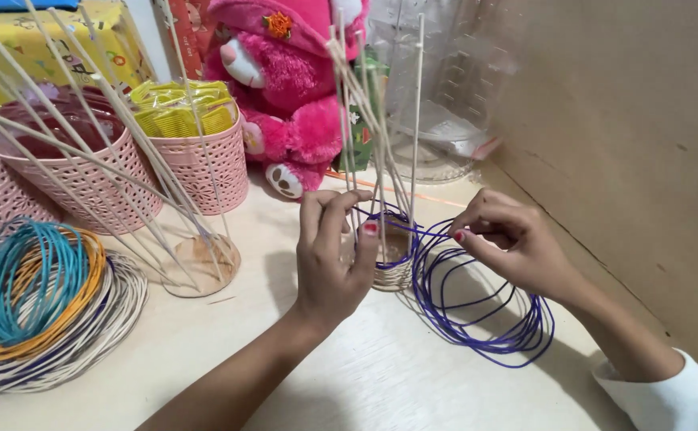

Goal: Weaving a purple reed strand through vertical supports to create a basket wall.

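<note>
Nearest you, low in the frame, the counter [381, 375] is bare between your forearms. Your left hand [329, 267] has its grip closed around the small woven basket base [393, 267] at centre, fingers among the upright white canes [365, 112]. Your right hand [512, 247] pinches the purple cord [484, 319], whose loose coil lies right of centre. Pull too hard and a cane could bend or snap; slack could snag the coil. Further off, upper left, pink baskets [205, 160] and a pink plush bear [285, 88].
</note>
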